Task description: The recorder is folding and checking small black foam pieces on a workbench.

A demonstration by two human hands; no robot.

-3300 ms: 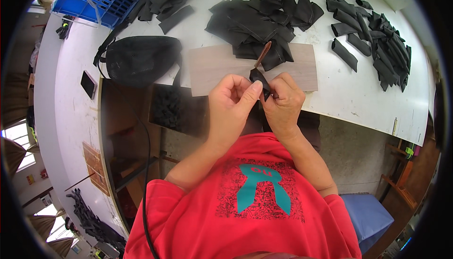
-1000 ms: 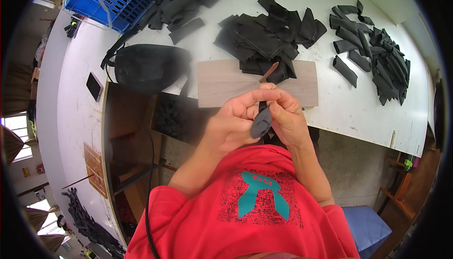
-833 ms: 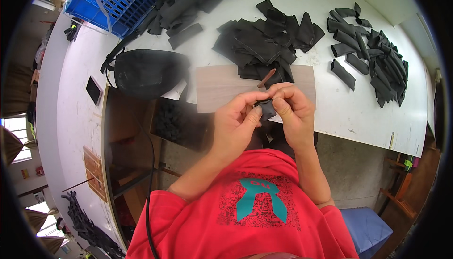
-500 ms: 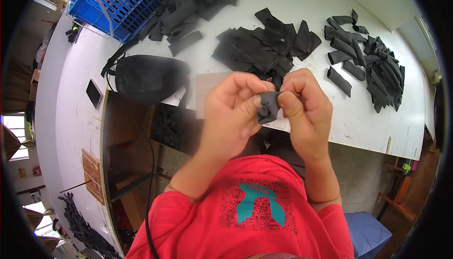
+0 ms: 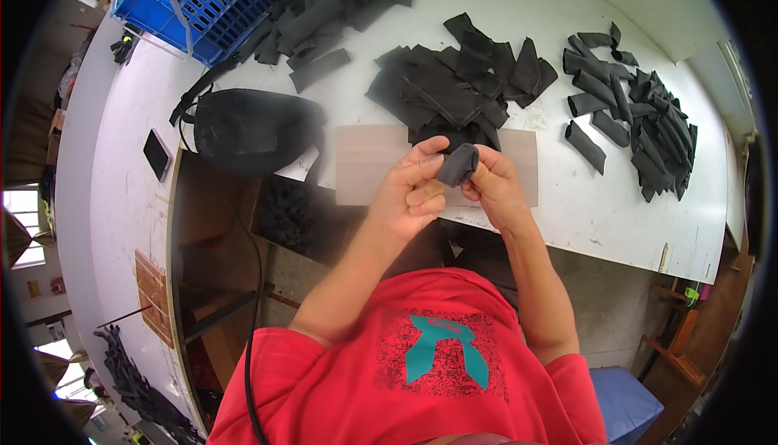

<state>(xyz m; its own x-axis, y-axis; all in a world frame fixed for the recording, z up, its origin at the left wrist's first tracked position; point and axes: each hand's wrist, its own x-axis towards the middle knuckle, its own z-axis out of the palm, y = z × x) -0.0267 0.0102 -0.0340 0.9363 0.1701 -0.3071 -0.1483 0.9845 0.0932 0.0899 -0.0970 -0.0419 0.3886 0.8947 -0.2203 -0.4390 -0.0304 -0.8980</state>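
A small dark grey piece of fabric point(image 5: 459, 164), bunched into a short curled tube, is up in front of me over the table edge. My right hand point(image 5: 496, 190) pinches its right side between thumb and fingers. My left hand point(image 5: 415, 186) has its fingertips at the left side of the same fabric, with the other fingers curled below. Just beyond both hands lies a heap of flat dark fabric pieces point(image 5: 442, 88), whose near end rests on a pale wooden board point(image 5: 365, 173).
Tube-shaped dark fabric pieces point(image 5: 596, 88) lie at the right. Fabric strips point(image 5: 332, 7) sit by a blue plastic crate point(image 5: 207, 15) at the far left. A rounded black object point(image 5: 255, 133) stands at the table's left, near a phone point(image 5: 156, 155). A cable point(image 5: 258, 323) hangs at my left.
Both hands have moved lower in view and look smaller, uncovering the board. The left fingers have spread a little from the fabric piece, which has turned in the right hand's pinch.
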